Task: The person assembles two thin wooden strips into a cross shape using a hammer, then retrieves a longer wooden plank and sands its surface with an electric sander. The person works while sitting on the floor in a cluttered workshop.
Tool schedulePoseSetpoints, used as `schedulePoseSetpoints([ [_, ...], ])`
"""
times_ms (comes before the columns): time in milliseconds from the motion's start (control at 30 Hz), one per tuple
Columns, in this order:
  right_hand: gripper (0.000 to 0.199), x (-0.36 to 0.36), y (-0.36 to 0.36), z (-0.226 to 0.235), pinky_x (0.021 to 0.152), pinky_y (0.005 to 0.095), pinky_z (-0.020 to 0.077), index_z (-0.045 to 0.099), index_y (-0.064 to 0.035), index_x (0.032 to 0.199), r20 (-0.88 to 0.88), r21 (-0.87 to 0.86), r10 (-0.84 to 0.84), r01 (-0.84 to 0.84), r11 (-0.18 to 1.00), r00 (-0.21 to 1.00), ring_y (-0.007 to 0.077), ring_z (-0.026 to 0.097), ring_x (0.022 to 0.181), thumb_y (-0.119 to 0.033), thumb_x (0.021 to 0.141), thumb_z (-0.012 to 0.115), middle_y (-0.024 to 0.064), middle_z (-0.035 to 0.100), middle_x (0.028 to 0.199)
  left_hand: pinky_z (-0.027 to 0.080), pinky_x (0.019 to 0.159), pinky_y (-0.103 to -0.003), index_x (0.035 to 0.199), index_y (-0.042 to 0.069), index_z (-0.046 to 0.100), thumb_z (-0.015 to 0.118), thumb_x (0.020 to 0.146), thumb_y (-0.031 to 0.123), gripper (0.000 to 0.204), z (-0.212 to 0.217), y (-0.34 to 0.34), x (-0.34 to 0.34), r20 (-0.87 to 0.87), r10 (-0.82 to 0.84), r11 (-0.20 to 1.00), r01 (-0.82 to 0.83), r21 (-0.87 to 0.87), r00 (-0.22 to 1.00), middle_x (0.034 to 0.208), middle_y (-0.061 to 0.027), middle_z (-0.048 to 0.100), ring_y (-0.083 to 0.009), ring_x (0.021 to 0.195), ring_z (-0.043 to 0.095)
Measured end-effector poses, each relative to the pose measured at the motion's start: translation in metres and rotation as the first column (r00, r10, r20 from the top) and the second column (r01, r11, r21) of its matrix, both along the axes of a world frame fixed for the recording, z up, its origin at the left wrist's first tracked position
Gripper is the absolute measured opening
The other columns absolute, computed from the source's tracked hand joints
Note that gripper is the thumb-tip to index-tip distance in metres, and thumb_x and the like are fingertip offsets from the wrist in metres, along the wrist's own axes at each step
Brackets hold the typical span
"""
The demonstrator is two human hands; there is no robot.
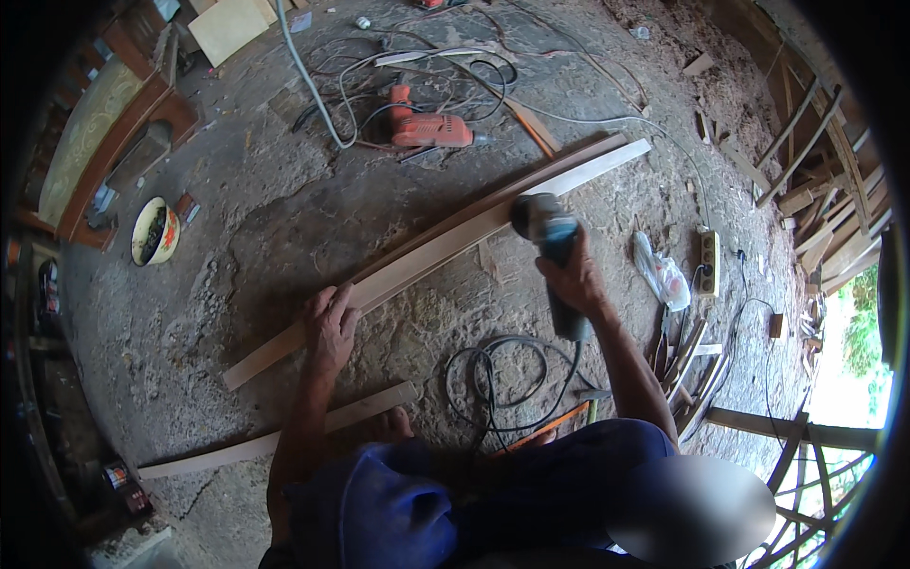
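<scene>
A long wooden plank (431, 248) lies slantwise on the rough floor, from the lower left to the upper right. Its upper right part looks paler. A darker strip of wood (583, 154) runs along its far edge. My left hand (330, 327) is closed over the plank near its lower left end, with the fingers across the top. In my right hand (574, 277) is an angle grinder (561, 229), gripped round its blue-green and dark body. Its blurred head (533, 211) is at the plank, right of the middle; whether the disc touches the wood I cannot tell.
The grinder's cord (488, 379) lies coiled before me. Beyond the plank is a red drill (431, 129) among tangled cables. A power strip (709, 264) and a plastic bag (662, 272) lie to the right. A loose strip (275, 443) is near my foot; a bowl (155, 232) stands left.
</scene>
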State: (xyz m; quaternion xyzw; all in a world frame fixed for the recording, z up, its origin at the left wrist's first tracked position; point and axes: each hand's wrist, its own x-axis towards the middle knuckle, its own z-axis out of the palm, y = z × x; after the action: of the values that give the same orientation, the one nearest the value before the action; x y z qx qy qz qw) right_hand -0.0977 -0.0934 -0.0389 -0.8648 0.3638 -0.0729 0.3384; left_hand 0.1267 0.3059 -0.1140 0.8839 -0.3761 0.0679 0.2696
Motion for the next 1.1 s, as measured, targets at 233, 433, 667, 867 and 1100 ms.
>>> schedulePoseSetpoints([
  [233,0.099,-0.028,0.004,0.01,0.095,0.0488,0.0529,0.023,-0.0014,0.157,0.231,0.056,0.011,-0.025,0.998,0.973,0.0412,0.067,0.112,-0.036,0.085,0.08,0.0292,0.065,0.122,0.044,0.099,-0.051,0.126,0.005,0.068,0.069,0.092,0.017,0.036,0.015,0.101,0.011,-0.014,0.07,0.994,-0.069,0.081,0.997,0.12,-0.0166,0.061,-0.0381,0.112,0.056],
  [433,0.101,-0.008,0.022,0.012,0.098,0.049,0.0516,0.019,-0.0018,0.159,0.227,0.057,0.115,-0.131,0.99,0.967,0.0444,0.066,0.114,-0.037,0.086,0.08,0.0308,0.065,0.124,0.045,0.096,-0.051,0.122,0.007,0.067,0.073,0.091,0.019,0.034,-0.006,0.01,0.002,0.092,-0.011,0.998,0.017,-0.059,0.996,0.119,-0.0138,0.061,-0.0367,0.11,0.056],
  [667,0.1,0.0,0.019,0.014,0.099,0.0486,0.0508,0.021,-0.0045,0.159,0.181,0.041,0.089,-0.098,0.994,0.979,0.0389,0.064,0.117,-0.037,0.086,0.081,0.0276,0.063,0.128,0.044,0.097,-0.05,0.127,0.016,0.069,0.077,0.089,0.029,0.041,0.004,-0.06,0.001,0.081,-0.012,1.0,0.013,-0.007,0.997,0.122,-0.0073,0.062,-0.0338,0.111,0.057],
  [867,0.105,0.011,0.007,0.001,0.093,0.0528,0.0536,0.012,-0.002,0.16,0.069,0.012,0.084,-0.085,0.996,0.994,0.0509,0.067,0.109,-0.04,0.087,0.078,0.0332,0.067,0.119,0.044,0.098,-0.05,0.129,0.014,0.069,0.077,0.088,0.024,0.042,-0.002,-0.027,0.004,-0.019,-0.02,1.0,0.02,0.009,1.0,0.119,-0.0107,0.062,-0.0347,0.111,0.057],
  [1100,0.114,0.043,0.065,-0.005,0.087,0.0527,0.0568,-0.001,0.0021,0.161,-0.067,0.083,0.261,-0.255,0.963,0.963,0.0498,0.071,0.098,-0.042,0.088,0.074,0.0336,0.07,0.11,0.044,0.096,-0.049,0.129,0.012,0.07,0.076,0.089,0.019,0.041,-0.001,-0.028,0.001,0.005,-0.021,1.0,0.021,-0.013,1.0,0.117,-0.0123,0.06,-0.0357,0.109,0.056],
])
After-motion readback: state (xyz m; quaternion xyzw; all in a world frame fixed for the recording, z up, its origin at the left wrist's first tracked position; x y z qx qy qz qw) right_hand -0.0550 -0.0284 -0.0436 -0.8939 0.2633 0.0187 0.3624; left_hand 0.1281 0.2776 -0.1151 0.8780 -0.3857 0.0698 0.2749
